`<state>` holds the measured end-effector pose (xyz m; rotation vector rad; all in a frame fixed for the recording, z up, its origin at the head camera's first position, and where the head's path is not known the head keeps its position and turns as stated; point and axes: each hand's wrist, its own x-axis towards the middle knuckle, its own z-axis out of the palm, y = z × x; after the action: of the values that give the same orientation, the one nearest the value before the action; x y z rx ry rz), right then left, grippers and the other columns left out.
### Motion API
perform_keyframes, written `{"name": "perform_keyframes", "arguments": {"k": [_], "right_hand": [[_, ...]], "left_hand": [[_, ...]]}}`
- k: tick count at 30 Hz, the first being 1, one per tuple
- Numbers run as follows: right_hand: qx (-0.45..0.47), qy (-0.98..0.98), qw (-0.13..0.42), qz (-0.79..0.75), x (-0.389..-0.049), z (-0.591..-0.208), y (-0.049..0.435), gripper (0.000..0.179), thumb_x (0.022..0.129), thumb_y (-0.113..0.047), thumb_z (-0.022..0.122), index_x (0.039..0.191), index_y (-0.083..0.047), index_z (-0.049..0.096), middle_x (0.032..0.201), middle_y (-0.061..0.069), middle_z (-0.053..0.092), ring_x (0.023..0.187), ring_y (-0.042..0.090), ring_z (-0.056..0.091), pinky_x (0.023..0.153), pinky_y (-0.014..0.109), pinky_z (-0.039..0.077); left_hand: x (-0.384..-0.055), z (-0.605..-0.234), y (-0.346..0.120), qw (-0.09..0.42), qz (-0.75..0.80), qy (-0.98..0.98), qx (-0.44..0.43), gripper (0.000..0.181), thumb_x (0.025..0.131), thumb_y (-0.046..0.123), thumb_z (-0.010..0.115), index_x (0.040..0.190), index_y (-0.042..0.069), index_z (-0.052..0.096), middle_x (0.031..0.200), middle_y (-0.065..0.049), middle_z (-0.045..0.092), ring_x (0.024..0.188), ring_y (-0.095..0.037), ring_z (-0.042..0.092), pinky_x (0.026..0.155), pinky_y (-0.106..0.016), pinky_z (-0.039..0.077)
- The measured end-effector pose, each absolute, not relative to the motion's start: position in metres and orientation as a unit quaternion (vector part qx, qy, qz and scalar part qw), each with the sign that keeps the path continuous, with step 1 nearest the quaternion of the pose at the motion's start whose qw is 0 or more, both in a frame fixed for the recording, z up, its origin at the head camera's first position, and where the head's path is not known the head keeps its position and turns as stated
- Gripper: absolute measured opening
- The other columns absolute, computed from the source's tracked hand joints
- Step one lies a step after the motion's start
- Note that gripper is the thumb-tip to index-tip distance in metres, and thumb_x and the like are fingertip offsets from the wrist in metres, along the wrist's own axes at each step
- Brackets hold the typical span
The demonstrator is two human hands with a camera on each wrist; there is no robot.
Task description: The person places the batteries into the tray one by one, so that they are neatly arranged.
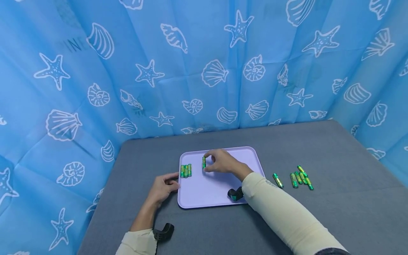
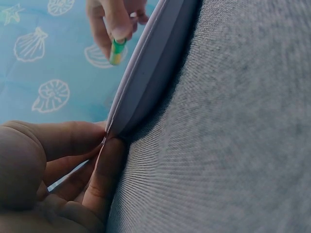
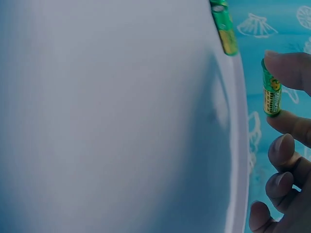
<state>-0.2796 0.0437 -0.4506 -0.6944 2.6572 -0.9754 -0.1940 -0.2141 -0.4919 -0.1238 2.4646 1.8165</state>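
Note:
My right hand pinches a green and yellow battery by its two ends, between thumb and index finger, above the tray. The other fingers of that hand are bent and hold nothing. At the left side of the lilac tray, three like batteries lie side by side. My left hand grips the tray's left rim; in the left wrist view, thumb and fingers lie on either side of the edge. The right wrist view shows some of the laid batteries near the rim.
On the grey table, right of the tray, lies a single battery. Farther right is a loose group of several batteries. A blue curtain with white shells hangs behind the table. The right sleeve crosses the tray's right corner.

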Motion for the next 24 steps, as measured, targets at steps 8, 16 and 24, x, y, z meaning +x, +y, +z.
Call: {"name": "perform_keyframes", "arguments": {"k": [8, 16, 24], "right_hand": [[-0.242, 0.918, 0.12, -0.289, -0.281, -0.458, 0.025, 0.053, 0.074, -0.036, 0.083, 0.12, -0.016, 0.066, 0.097, -0.001, 0.059, 0.088, 0.017, 0.052, 0.074, 0.036, 0.044], [-0.247, 0.921, 0.133, -0.27, -0.281, -0.463, 0.013, 0.055, 0.074, -0.038, 0.083, 0.122, -0.017, 0.066, 0.11, 0.002, 0.062, 0.1, 0.02, 0.055, 0.085, 0.041, 0.043], [-0.254, 0.926, 0.127, -0.249, -0.281, -0.47, 0.004, 0.057, 0.076, -0.042, 0.08, 0.125, -0.019, 0.064, 0.124, 0.001, 0.061, 0.115, 0.024, 0.051, 0.097, 0.047, 0.033]], "left_hand": [[-0.194, -0.492, -0.214, 0.038, 0.588, 0.807, -0.044, 0.046, 0.075, -0.012, 0.069, 0.12, -0.005, 0.064, 0.075, -0.007, 0.061, 0.07, -0.018, 0.055, 0.058, -0.026, 0.045], [-0.194, -0.49, -0.214, 0.041, 0.591, 0.805, -0.046, 0.046, 0.076, -0.012, 0.069, 0.121, -0.004, 0.064, 0.076, -0.007, 0.061, 0.07, -0.017, 0.055, 0.058, -0.026, 0.045], [-0.194, -0.49, -0.214, 0.044, 0.594, 0.802, -0.044, 0.045, 0.076, -0.012, 0.068, 0.12, -0.005, 0.064, 0.076, -0.007, 0.061, 0.07, -0.017, 0.056, 0.058, -0.025, 0.046]]}}
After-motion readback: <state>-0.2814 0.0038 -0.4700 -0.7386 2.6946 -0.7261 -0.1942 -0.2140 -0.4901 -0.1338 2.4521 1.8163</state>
